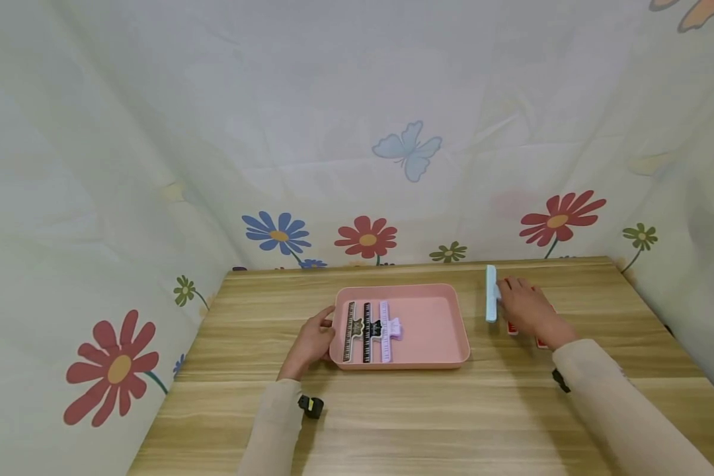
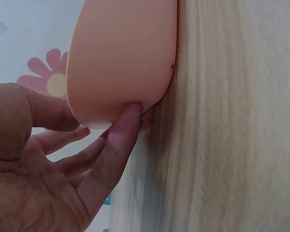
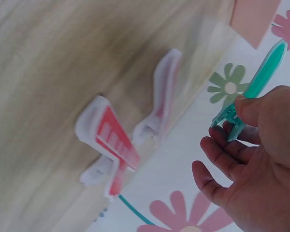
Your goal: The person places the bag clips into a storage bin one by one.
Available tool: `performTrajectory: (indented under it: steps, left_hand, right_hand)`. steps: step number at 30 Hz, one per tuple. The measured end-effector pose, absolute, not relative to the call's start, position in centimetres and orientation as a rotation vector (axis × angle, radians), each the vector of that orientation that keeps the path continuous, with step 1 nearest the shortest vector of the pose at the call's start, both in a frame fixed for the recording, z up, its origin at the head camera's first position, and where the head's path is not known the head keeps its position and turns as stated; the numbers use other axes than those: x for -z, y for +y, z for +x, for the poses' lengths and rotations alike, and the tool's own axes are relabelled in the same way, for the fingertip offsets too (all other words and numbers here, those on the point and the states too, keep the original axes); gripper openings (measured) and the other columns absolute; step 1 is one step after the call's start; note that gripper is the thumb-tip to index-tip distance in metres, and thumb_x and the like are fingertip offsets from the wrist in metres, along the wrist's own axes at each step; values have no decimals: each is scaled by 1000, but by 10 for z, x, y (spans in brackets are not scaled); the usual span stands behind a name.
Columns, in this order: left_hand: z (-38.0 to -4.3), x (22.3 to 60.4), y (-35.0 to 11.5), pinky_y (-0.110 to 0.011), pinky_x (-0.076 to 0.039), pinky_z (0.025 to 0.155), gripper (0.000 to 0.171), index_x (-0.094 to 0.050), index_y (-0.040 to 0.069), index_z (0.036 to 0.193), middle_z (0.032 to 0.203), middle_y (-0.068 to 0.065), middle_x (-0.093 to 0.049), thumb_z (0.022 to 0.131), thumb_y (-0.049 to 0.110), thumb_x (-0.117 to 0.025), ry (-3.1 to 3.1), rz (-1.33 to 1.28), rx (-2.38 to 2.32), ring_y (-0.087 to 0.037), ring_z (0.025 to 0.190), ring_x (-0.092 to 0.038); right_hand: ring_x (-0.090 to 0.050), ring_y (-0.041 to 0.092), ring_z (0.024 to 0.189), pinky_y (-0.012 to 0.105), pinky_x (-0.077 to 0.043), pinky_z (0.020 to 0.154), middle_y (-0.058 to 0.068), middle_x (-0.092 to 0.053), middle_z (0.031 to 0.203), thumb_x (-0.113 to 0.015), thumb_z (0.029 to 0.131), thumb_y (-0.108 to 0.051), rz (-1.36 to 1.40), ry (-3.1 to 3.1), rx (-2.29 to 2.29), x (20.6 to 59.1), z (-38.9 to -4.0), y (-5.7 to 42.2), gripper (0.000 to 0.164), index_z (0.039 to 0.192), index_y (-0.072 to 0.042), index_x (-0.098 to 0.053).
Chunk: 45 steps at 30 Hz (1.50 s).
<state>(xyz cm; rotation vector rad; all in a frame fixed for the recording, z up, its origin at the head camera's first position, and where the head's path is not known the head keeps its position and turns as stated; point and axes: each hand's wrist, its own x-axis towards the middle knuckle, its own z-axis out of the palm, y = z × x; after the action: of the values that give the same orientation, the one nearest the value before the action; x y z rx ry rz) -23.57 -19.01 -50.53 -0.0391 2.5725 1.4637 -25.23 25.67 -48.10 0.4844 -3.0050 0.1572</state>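
Note:
In the head view my right hand (image 1: pixel 526 309) pinches a light blue long-bar clip (image 1: pixel 490 294) by its handle, to the right of a pink tray (image 1: pixel 437 334). The right wrist view shows this clip (image 3: pixel 265 73), teal there, between thumb and fingers. My left hand (image 1: pixel 311 342) touches the outer wall at the tray's left end. Its fingers are spread along that wall (image 2: pixel 121 53) in the left wrist view. Inside the tray, a brownish keyboard-patterned clip (image 1: pixel 348 334), a black one (image 1: pixel 367 340) and a lilac one (image 1: pixel 385 344) lie side by side.
Two red-and-white clips (image 3: pixel 117 137) lie on the wooden table (image 1: pixel 404 416), partly hidden under my right hand in the head view. A flower-printed curtain (image 1: pixel 309 165) stands behind the table and along both its sides.

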Motion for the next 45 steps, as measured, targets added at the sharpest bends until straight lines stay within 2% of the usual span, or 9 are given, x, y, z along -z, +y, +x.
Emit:
performTrajectory:
  steps: [7, 22, 31, 38, 45]
  left_hand:
    - [-236, 504, -192, -33, -58, 51, 56, -37, 14, 152, 133, -26, -55, 98, 7, -47, 2574, -38, -1462, -23, 81, -67]
    - [-234, 506, -191, -31, -57, 49, 56, -39, 13, 151, 130, -27, -57, 97, 6, -48, 2607, -20, -1433, -24, 83, -67]
    - [-234, 504, -190, -32, -57, 49, 56, -39, 13, 151, 128, -27, -58, 96, 6, -48, 2614, -10, -1437, -23, 83, -67]
    - [-235, 504, -190, -33, -57, 49, 57, -39, 12, 151, 128, -27, -58, 96, 5, -49, 2599, -20, -1448, -23, 81, -67]
    - [-235, 505, -190, -33, -57, 50, 56, -39, 13, 151, 130, -27, -58, 96, 6, -48, 2600, -29, -1443, -23, 81, -67]
  right_hand:
    - [-46, 46, 126, 69, -40, 100, 30, -50, 134, -55, 99, -16, 476, -3010, -175, 465, -250, 246, 47, 138, 8, -44]
    - [-49, 46, 123, 65, -44, 98, 27, -53, 129, -57, 98, -14, 588, -2917, -178, 446, -235, 213, 43, 133, 8, -49]
    - [-51, 43, 121, 64, -44, 100, 25, -55, 126, -61, 96, -17, 625, -2885, -190, 446, -229, 197, 44, 132, 7, -51]
    - [-49, 42, 127, 60, -41, 107, 24, -55, 132, -61, 97, -22, 618, -2928, -191, 455, -226, 182, 49, 136, 6, -50]
    - [-49, 41, 128, 59, -45, 103, 23, -54, 134, -62, 97, -23, 607, -2955, -206, 463, -223, 164, 54, 141, 4, -46]
